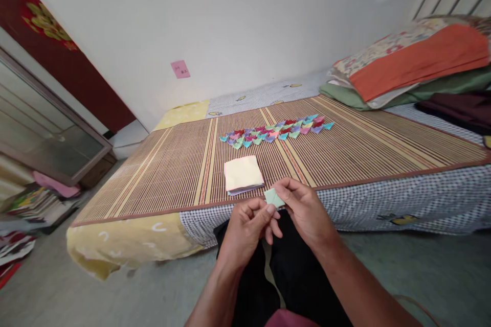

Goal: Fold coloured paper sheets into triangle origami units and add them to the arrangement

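A small folded piece of pale green paper (273,197) is held between both hands at the bed's front edge. My left hand (249,227) pinches its lower left side between thumb and fingers. My right hand (305,209) grips its right side, with the thumb and index finger closed on it. Just beyond my left hand, a stack of square paper sheets (243,173) lies on the striped mat, a cream sheet on top. Farther back, several small folded paper pieces (272,134) in many colours stand in close rows.
The striped mat (164,168) covers the bed up to its front edge. Folded bedding (418,66) is piled at the back right, dark cloth (460,112) beside it. A glass-fronted cabinet (49,127) and stacked papers (34,207) are at the left.
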### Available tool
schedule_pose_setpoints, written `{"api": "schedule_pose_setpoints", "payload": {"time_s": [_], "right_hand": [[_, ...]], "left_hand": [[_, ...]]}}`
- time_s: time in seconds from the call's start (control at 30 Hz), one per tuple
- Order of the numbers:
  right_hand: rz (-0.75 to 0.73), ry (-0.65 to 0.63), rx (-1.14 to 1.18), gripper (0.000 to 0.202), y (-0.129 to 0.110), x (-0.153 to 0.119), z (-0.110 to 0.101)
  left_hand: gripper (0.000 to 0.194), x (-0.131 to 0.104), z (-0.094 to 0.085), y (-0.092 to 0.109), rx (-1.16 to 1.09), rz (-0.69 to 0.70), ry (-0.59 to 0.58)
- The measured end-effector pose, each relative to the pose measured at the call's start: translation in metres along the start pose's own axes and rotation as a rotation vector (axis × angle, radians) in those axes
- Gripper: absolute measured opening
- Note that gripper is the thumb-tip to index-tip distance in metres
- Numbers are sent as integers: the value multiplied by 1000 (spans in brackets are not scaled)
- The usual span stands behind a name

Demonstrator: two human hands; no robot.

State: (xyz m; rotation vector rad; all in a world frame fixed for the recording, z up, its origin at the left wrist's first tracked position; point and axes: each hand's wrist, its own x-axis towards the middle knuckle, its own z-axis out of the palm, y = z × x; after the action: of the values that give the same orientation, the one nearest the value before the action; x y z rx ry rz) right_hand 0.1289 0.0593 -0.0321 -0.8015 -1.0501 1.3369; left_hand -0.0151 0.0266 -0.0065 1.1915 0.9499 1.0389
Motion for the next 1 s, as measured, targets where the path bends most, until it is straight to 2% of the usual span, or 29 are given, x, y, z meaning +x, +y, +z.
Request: {"api": "schedule_pose_setpoints", "payload": {"time_s": [0.1,0.2,0.3,0.5,1.0], "right_hand": [[-14,-71,-63,27,-7,0,-3],[-5,-81,-80,29,-11,0,-5],[41,-72,-28,31,-9,0,-6],[111,-164,103,31,-1,-3,-4],[89,-156,47,30,-8,-5,-2]], "left_hand": [[31,-2,-2,2,14,1,9],[34,-3,-2,2,-2,11,15],[40,-2,-2,0,-59,16,6],[40,-2,-1,0,-172,-6,-38],[32,-4,-8,6,-114,-30,-106]]}}
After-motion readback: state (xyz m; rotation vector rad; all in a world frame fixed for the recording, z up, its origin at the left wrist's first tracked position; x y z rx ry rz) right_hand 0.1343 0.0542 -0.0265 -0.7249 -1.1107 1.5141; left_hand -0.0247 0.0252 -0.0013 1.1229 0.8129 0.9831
